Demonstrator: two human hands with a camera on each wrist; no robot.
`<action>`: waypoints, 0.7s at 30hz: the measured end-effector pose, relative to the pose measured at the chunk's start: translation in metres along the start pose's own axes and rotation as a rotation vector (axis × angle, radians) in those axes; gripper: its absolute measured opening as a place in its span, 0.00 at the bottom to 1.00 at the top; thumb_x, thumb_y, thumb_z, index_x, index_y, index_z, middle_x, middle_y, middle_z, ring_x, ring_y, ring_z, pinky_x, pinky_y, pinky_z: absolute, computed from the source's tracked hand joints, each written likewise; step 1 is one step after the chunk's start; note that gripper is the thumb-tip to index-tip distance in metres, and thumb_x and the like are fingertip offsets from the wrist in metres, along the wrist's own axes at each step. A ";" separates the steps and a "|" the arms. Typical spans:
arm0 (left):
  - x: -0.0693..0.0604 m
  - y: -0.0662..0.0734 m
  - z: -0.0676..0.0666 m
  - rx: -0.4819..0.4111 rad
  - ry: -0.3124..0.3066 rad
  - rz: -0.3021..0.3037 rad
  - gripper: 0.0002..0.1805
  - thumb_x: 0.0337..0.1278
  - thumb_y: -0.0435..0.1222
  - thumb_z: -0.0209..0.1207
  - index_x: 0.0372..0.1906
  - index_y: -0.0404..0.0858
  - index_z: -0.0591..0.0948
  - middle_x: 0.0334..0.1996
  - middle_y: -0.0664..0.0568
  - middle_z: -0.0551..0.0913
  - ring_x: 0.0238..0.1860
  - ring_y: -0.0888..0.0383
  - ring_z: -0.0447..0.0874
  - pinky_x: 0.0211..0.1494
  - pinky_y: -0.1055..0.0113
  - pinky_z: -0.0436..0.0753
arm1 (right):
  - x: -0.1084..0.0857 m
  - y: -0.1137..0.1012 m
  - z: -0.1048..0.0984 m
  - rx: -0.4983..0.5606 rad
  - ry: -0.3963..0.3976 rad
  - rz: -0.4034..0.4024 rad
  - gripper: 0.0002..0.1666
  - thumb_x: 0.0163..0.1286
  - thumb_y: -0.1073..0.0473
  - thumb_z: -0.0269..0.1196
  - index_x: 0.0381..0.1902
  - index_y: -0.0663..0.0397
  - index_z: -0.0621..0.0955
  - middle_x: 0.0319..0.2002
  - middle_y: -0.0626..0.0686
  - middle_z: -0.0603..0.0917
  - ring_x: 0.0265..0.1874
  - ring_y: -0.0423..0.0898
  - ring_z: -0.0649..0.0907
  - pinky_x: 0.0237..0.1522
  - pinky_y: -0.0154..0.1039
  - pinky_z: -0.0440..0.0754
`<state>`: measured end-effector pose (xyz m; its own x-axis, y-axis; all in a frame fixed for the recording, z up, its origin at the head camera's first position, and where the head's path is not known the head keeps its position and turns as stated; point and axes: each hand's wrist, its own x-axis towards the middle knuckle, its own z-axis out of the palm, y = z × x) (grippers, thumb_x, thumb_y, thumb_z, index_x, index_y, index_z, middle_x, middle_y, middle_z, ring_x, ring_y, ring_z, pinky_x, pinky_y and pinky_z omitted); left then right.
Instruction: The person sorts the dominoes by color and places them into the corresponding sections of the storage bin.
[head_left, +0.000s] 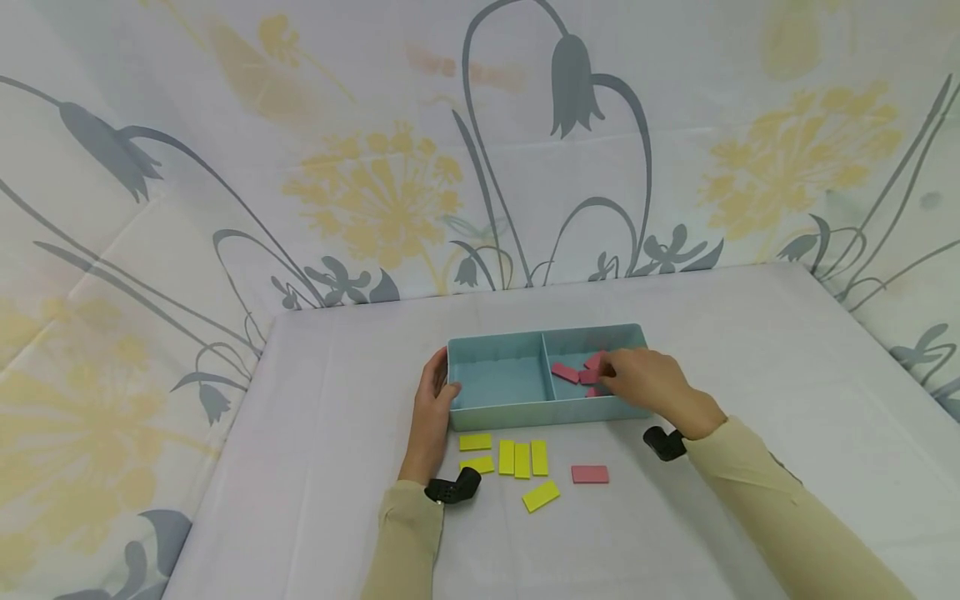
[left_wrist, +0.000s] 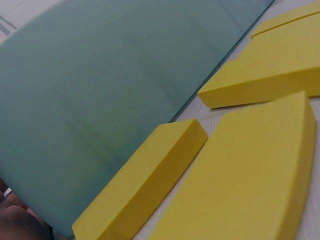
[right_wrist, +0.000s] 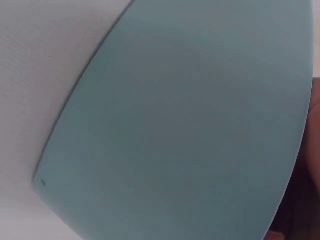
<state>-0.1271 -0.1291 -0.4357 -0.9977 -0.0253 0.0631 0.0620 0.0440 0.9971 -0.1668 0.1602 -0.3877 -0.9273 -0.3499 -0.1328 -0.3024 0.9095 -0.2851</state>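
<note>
A light blue box (head_left: 510, 415) with two compartments stands on the table. My left hand (head_left: 432, 408) grips its left end, thumb over the rim and fingers along the outer wall. Over the right compartment, my right hand (head_left: 651, 385) reaches in with fingers bent down among several pink pieces (head_left: 565, 372); whether they pinch one is hidden. The box's outer wall fills much of the left wrist view (left_wrist: 100, 100) and right wrist view (right_wrist: 175, 120). In the left wrist view, yellow pieces (left_wrist: 240, 175) lie along that wall.
Several yellow pieces (head_left: 522, 460) lie on the white-covered table (head_left: 337, 392) in front of the box, some upright in a row and others sideways or slanted. A single pink piece (head_left: 590, 474) lies to their right. Flower-patterned cloth (head_left: 525, 167) hangs behind and at both sides.
</note>
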 end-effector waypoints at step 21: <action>-0.001 0.001 0.000 0.014 0.002 -0.002 0.28 0.61 0.31 0.43 0.67 0.45 0.55 0.66 0.55 0.55 0.65 0.63 0.50 0.66 0.63 0.53 | 0.004 0.001 -0.001 -0.015 -0.044 0.027 0.07 0.61 0.56 0.54 0.30 0.50 0.79 0.23 0.44 0.76 0.20 0.43 0.72 0.18 0.38 0.68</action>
<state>-0.1264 -0.1289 -0.4344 -0.9977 -0.0270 0.0614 0.0598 0.0580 0.9965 -0.1709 0.1596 -0.3875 -0.9247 -0.3343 -0.1820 -0.2807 0.9219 -0.2671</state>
